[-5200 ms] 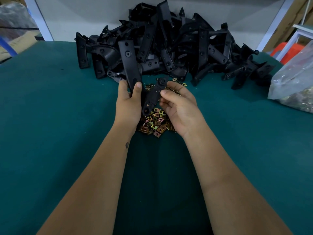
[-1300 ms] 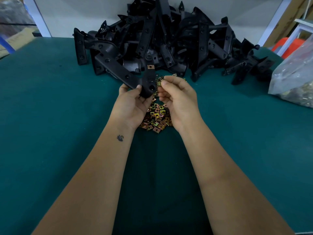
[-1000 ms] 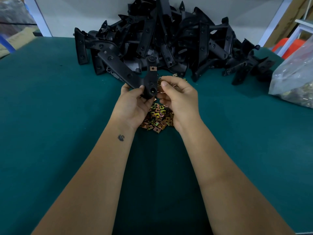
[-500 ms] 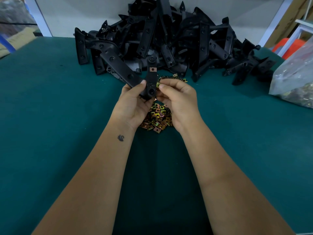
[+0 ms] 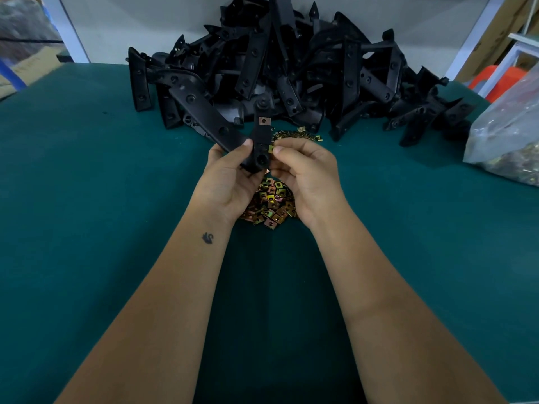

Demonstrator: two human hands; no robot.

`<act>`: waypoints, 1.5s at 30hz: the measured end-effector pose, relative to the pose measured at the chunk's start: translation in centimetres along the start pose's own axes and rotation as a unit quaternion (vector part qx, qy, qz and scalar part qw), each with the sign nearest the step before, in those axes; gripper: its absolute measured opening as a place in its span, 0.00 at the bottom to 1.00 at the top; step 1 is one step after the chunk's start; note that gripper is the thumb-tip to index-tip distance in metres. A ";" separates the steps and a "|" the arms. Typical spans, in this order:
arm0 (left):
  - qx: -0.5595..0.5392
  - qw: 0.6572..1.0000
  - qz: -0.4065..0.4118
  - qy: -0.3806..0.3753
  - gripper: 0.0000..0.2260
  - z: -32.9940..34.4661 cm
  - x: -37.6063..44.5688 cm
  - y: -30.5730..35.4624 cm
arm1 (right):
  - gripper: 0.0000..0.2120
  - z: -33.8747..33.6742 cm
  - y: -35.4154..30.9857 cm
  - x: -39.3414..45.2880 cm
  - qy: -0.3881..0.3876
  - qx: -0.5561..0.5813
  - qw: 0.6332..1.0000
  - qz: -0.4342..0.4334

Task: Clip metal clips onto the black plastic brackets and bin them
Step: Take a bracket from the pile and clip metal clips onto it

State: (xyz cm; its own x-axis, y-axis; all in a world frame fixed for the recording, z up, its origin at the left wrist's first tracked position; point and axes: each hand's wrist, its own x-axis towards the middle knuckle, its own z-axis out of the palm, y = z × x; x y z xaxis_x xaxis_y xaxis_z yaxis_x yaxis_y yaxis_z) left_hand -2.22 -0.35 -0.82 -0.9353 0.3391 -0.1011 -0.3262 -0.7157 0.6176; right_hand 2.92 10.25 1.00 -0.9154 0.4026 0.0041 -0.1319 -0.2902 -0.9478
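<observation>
1. The left hand (image 5: 230,176) gripped a black bracket (image 5: 233,134) above the table (image 5: 87,199); one fitted clip (image 5: 264,121) showed.
2. The right hand (image 5: 306,170) pinched a second clip (image 5: 271,149) against its edge, not yet seated.
3. A bracket pile (image 5: 291,68) and loose clips (image 5: 272,205) remained; no bin was visible.

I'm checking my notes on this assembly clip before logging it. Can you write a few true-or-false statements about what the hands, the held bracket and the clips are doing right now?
1. The left hand grips a black bracket. True.
2. The held bracket carries no clip yet. False: one fitted clip sits near its upper end.
3. The right hand pinches a small clip at the bracket's edge. True.
4. The loose clips lie in a tray. False: they lie heaped on the green table.
5. The bracket pile lies beyond the hands. True.
</observation>
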 end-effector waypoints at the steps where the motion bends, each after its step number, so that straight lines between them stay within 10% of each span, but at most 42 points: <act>1: 0.003 1.000 0.000 0.000 0.07 0.0 0.0 0.0 | 0.07 0.0 0.0 0.0 0.000 0.001 1.000 0.001; 45: 0.110 0.994 -0.012 0.002 0.11 0.0 -0.7 0.6 | 0.12 -1.8 -0.4 0.4 -0.090 -0.046 0.995 0.025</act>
State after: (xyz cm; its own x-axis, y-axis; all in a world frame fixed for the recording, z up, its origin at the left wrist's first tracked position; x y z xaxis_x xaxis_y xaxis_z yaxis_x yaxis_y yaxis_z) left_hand -1.75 -1.00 -0.35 -0.9285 0.3514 -0.1202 -0.3104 -0.5564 0.7708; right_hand 3.27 12.05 0.84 -0.9741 0.2259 0.0041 -0.0555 -0.2217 -0.9735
